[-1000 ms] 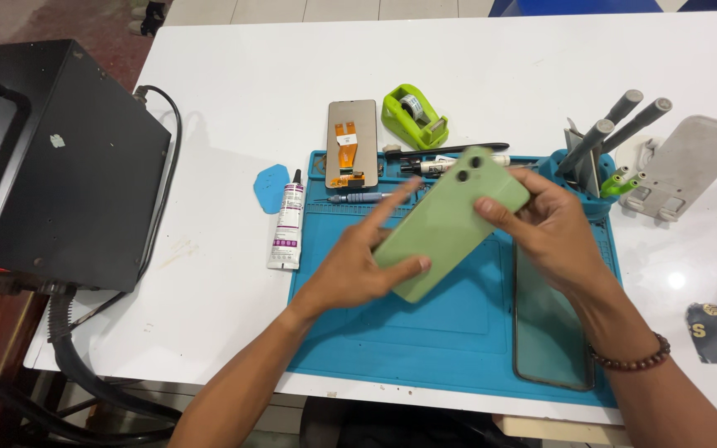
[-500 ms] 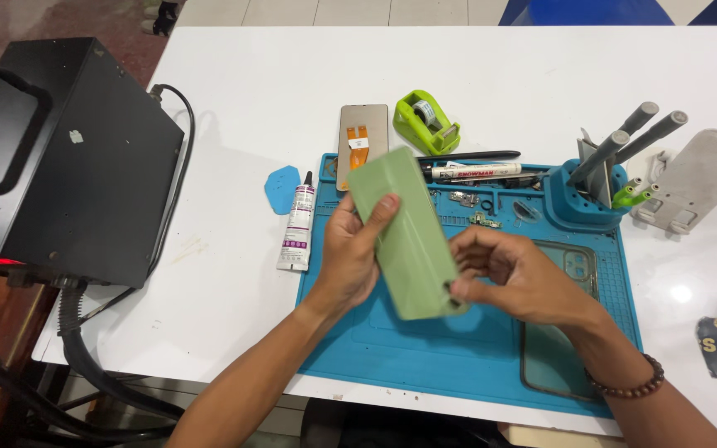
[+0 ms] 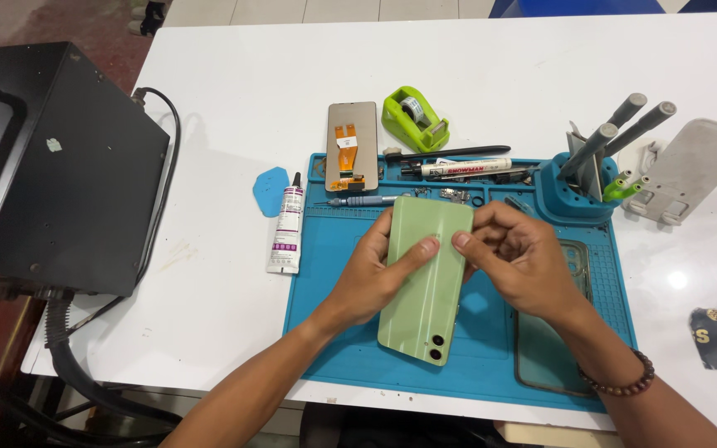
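While both hands, left hand point(image 3: 373, 270) and right hand point(image 3: 518, 261), clasp the green phone point(image 3: 426, 278) by its edges above the blue mat point(image 3: 329, 332), it looks light, stiff, smooth and slippery; edges seem the safest hold.

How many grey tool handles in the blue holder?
3 grey handles stick out of the blue holder at the blue mat's top right. Shorter ones may be hidden inside.

A work mat point(image 3: 338, 332) lay on the surface point(image 3: 234, 99), a machine box point(image 3: 51, 166) far to its left. A glue tube point(image 3: 287, 232) lay just left of the mat, a tape dispenser point(image 3: 415, 119) behind it, a tool holder point(image 3: 578, 191) on its back right corner.
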